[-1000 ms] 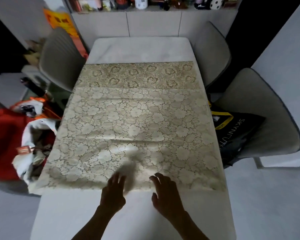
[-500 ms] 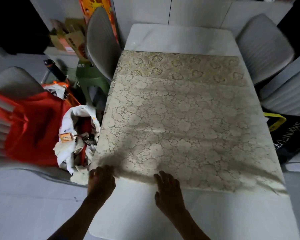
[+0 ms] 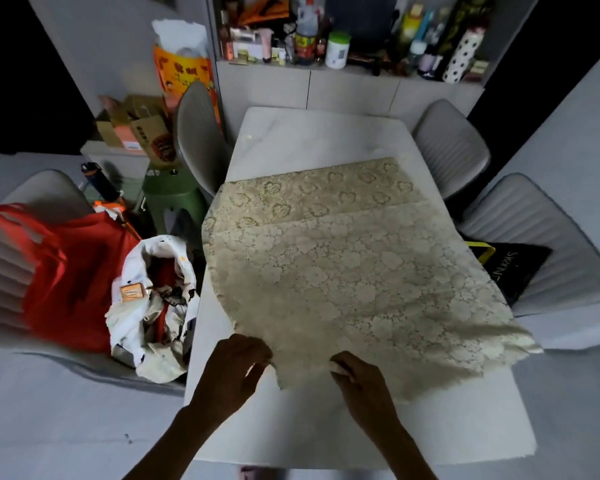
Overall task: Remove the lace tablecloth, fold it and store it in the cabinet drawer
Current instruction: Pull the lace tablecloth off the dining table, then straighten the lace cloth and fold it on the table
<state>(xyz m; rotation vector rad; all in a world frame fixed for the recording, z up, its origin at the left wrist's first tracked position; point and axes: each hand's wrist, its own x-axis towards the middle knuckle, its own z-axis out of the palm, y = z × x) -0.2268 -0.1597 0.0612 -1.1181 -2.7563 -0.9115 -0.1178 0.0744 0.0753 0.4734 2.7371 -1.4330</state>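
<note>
Tablecloth (image 3: 343, 271) is cream lace with a flower pattern all over, and it's lying on the white table (image 3: 312, 140), bunched and skewed so it covers only the middle part, with bare tabletop showing at the far end and the near end. Far strip of it has a different look, darker outlined heart-ish motifs, with a crease line between that and the denser floral part. Its near edge is ragged and wavy, and the right corner hangs a bit over the table side. Left hand (image 3: 236, 365) is pinching the near edge with fingers curled on the lace, and the right hand (image 3: 357, 379) is closed on the same edge just beside it, so both are gripping the fabric close together. Lace is lifted slightly at that spot. Grey chairs (image 3: 451, 147) sit around the table, a red bag (image 3: 73, 268) is on the left one, a black bag (image 3: 513, 268) on the right.
</note>
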